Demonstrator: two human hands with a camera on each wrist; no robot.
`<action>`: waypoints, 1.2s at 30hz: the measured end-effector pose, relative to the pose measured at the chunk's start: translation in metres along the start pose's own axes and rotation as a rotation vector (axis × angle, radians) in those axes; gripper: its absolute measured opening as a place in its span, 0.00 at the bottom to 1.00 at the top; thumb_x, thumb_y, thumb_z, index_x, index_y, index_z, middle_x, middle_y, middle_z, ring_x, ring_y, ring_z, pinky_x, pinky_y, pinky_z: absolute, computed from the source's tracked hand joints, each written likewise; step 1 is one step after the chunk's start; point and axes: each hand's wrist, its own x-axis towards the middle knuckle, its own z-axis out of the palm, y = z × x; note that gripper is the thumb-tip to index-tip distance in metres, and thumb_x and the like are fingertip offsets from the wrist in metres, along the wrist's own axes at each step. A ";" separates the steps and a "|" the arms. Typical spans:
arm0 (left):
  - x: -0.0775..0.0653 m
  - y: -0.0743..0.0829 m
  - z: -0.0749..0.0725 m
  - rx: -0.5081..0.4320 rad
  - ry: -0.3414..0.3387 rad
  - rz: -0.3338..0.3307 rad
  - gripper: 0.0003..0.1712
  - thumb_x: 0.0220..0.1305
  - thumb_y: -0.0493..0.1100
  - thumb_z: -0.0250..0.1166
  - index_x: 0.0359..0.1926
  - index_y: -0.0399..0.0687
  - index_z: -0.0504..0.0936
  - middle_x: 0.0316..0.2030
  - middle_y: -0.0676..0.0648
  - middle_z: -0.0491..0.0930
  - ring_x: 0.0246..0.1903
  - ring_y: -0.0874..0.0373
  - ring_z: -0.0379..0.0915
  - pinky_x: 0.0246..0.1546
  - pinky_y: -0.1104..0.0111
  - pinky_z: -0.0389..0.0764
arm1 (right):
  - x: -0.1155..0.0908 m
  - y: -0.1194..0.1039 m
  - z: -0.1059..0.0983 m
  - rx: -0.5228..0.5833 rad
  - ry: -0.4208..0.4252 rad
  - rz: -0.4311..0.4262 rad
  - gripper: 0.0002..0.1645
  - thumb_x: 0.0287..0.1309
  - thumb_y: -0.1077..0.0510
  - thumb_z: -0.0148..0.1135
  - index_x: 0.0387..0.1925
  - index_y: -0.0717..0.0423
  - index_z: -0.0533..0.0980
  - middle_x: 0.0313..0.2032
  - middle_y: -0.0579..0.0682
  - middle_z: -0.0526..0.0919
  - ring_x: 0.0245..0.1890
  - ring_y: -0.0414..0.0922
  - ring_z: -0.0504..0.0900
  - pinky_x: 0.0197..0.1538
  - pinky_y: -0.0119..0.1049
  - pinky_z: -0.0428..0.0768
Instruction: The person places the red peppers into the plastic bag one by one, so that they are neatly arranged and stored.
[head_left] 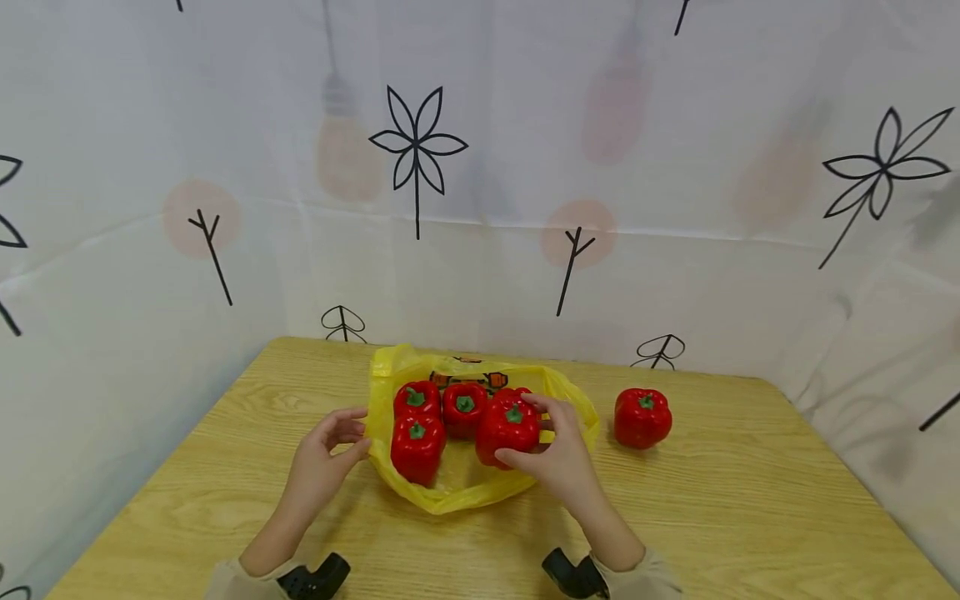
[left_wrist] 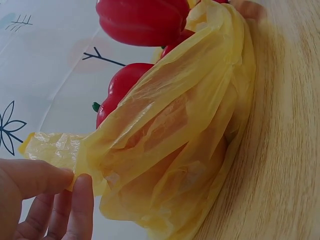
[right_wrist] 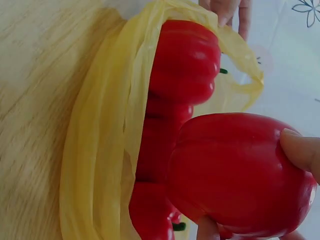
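Observation:
A yellow plastic bag point(head_left: 442, 500) lies with its mouth spread on the wooden table, and several red bell peppers point(head_left: 417, 454) sit inside it. At the bag's left edge my left hand point(head_left: 318, 462) pinches the plastic between thumb and fingers; the left wrist view shows the fingertips point(left_wrist: 82, 195) at the rim. Over the right part of the opening, my right hand point(head_left: 558, 454) grips a red bell pepper point(head_left: 506, 433), thumb on the near side and fingers round the far side. In the right wrist view this held pepper point(right_wrist: 235, 175) partly covers those behind it.
Another red bell pepper point(head_left: 642, 418) stands on the table point(head_left: 750, 500) to the right of the bag. Behind the table hangs a white patterned cloth point(head_left: 480, 183). A dark wrist device point(head_left: 318, 577) sits on each forearm.

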 end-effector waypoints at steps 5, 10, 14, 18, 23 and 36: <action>0.000 -0.001 0.000 0.000 0.000 0.001 0.20 0.56 0.31 0.66 0.51 0.42 0.77 0.40 0.42 0.76 0.41 0.54 0.73 0.35 0.72 0.80 | 0.001 0.003 0.011 -0.020 -0.014 -0.008 0.40 0.39 0.57 0.77 0.56 0.52 0.69 0.52 0.55 0.66 0.50 0.52 0.68 0.48 0.47 0.78; 0.000 -0.001 0.000 -0.007 0.002 0.013 0.20 0.56 0.31 0.65 0.51 0.42 0.77 0.40 0.42 0.76 0.41 0.54 0.73 0.35 0.72 0.81 | 0.002 0.007 0.023 -0.043 -0.030 -0.025 0.40 0.38 0.57 0.78 0.55 0.52 0.69 0.54 0.55 0.66 0.54 0.54 0.67 0.52 0.54 0.73; 0.000 -0.002 0.001 -0.006 0.005 0.027 0.20 0.56 0.30 0.66 0.51 0.41 0.77 0.39 0.42 0.76 0.40 0.53 0.74 0.34 0.72 0.80 | 0.002 0.010 0.030 -0.033 -0.052 -0.040 0.40 0.38 0.58 0.77 0.55 0.53 0.69 0.53 0.55 0.65 0.53 0.54 0.67 0.53 0.53 0.73; 0.000 -0.003 0.002 -0.001 0.007 0.028 0.20 0.55 0.30 0.66 0.50 0.41 0.77 0.39 0.42 0.76 0.40 0.53 0.74 0.34 0.72 0.81 | 0.002 0.013 0.036 -0.032 -0.062 -0.049 0.40 0.37 0.59 0.78 0.55 0.54 0.68 0.51 0.55 0.66 0.50 0.53 0.68 0.52 0.50 0.74; 0.000 -0.002 0.002 0.015 0.008 0.038 0.20 0.55 0.29 0.65 0.51 0.41 0.77 0.39 0.43 0.76 0.40 0.53 0.74 0.34 0.73 0.80 | 0.004 0.016 0.042 -0.064 -0.074 -0.054 0.40 0.37 0.59 0.78 0.55 0.54 0.68 0.51 0.54 0.66 0.50 0.52 0.68 0.50 0.48 0.75; 0.001 -0.002 0.001 0.002 0.001 0.019 0.20 0.56 0.29 0.65 0.51 0.41 0.77 0.40 0.42 0.76 0.40 0.53 0.74 0.35 0.71 0.81 | 0.006 0.026 0.054 -0.083 -0.111 -0.052 0.41 0.37 0.59 0.78 0.54 0.55 0.67 0.51 0.58 0.64 0.53 0.56 0.67 0.53 0.55 0.72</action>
